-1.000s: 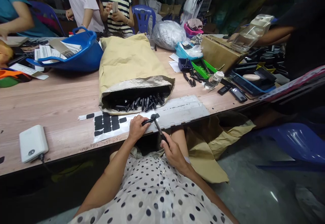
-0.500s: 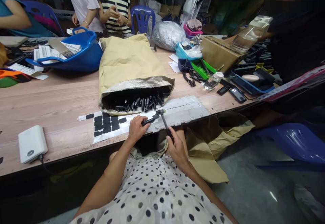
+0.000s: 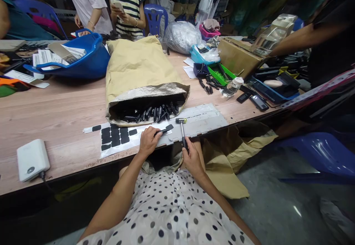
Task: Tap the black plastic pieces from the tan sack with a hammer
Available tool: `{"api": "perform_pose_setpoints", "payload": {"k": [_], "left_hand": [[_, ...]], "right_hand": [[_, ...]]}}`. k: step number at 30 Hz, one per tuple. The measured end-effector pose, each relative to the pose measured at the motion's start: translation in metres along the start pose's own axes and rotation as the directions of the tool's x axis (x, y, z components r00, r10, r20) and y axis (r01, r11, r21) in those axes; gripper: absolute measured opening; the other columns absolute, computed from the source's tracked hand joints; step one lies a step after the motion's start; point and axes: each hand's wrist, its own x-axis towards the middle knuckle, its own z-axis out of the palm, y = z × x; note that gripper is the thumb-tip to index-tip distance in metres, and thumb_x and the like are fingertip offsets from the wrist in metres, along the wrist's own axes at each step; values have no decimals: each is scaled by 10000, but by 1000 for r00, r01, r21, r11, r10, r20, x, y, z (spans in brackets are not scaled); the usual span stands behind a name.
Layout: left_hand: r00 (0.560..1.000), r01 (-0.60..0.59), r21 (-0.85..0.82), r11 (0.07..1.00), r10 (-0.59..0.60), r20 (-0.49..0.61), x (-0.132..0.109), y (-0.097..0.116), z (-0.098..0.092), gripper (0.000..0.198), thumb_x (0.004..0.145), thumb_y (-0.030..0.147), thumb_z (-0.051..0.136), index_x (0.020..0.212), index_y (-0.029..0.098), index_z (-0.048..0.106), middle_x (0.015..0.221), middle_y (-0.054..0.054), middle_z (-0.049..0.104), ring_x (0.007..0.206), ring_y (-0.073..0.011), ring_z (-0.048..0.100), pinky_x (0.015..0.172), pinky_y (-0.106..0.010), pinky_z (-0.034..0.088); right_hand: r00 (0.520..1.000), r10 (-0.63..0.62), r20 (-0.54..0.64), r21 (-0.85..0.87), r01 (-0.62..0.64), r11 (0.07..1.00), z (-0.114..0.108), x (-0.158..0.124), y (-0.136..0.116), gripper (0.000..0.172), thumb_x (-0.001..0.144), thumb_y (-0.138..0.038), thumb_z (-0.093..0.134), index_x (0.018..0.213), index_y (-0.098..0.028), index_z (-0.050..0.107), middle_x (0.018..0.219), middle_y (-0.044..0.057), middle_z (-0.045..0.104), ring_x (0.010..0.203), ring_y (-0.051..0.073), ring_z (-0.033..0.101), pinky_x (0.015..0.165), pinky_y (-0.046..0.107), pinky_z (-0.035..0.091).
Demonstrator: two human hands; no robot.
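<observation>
My left hand [image 3: 149,140] rests at the table's front edge, fingers closed on a slim black pen-like part [image 3: 162,131]. That part points right, its tip at a black rounded pad [image 3: 169,127] on the grey-white board [image 3: 199,121]. My right hand [image 3: 191,156] grips the dark handle of a small hammer [image 3: 181,120], whose head is just right of the pad. Behind my hands, a tan paper sack [image 3: 138,61] lies with its mouth toward me, showing many black pen-like parts [image 3: 159,112]. Left of my left hand is a white sheet [image 3: 111,152] with several black pads [image 3: 115,136].
A white power bank [image 3: 32,160] with a cable sits at left, and a blue basin [image 3: 91,58] holds boxes. To the right are a green tray [image 3: 222,74], a bottle [image 3: 232,87] and a cardboard box [image 3: 235,56]. Co-workers stand behind and at the right.
The hammer head has shifted right, away from the pad, and its handle is more upright. My left hand has barely moved. At right, a co-worker's arm now shows more behind the box.
</observation>
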Motion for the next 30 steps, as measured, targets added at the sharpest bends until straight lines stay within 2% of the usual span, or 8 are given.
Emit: {"api": "perform_pose_setpoints", "payload": {"k": [3,6,11,15,20,24,27,30], "left_hand": [[999,-45,-13,999,45,12,-2,2,-3,233,945,352,527,1010,261,731,942,-49,671,945,-234,594,837,-369,454],[986,-169,-13,986,169,10,-12,5,-7,224,939,338,546,1018,251,736,983,-63,677,969,-239,602,872,-388,467],[926,-377,102,921,378,6,-45,7,0,195,927,331,579,1005,263,745,1335,-99,627,1259,-311,534,1046,-480,427],[903,-423,214,880,429,22,-73,4,18,203,937,292,558,1027,270,738,1507,-87,517,1439,-330,395,1147,-520,353],[879,-460,263,848,477,-2,-87,5,31,160,907,336,616,999,258,722,1467,-103,556,1406,-325,444,1119,-506,393],[904,-353,208,912,390,-178,-63,18,24,202,916,362,606,1031,232,709,1142,-113,715,1101,-276,639,941,-410,490],[941,-124,122,985,156,-301,-23,31,13,218,927,374,581,1005,202,691,886,-70,704,812,-210,655,717,-311,485],[938,130,84,988,-95,-333,20,41,0,254,895,396,624,1052,201,673,880,-49,681,772,-196,645,643,-278,446]], "right_hand": [[1000,-11,3,-15,11,1000,-1,1,-1,567,915,-291,452,1461,-163,537,1294,140,666,1261,277,601,1108,441,482],[1000,-3,0,-11,3,1000,-1,2,-3,570,906,-285,454,1446,-127,548,1306,162,657,1261,288,600,1107,449,482],[999,-27,-18,-1,27,1000,0,3,-3,557,900,-266,456,1435,-152,560,1298,151,666,1243,283,607,1090,453,493],[999,-42,-23,-26,41,999,1,3,-2,559,896,-248,454,1433,-138,563,1280,162,672,1225,286,615,1083,452,499],[997,-67,-26,-48,66,997,1,3,0,550,909,-243,448,1441,-156,558,1288,149,670,1218,275,621,1067,434,514],[996,-88,-25,-69,86,994,2,3,2,548,925,-249,441,1459,-177,541,1283,138,670,1222,272,619,1059,422,520],[995,-98,-22,-73,96,993,3,3,3,552,923,-244,445,1463,-182,537,1289,137,666,1232,277,615,1060,425,520],[995,-94,-25,-57,92,994,5,4,5,550,918,-241,451,1458,-185,544,1300,135,664,1236,281,615,1061,431,522]]}}
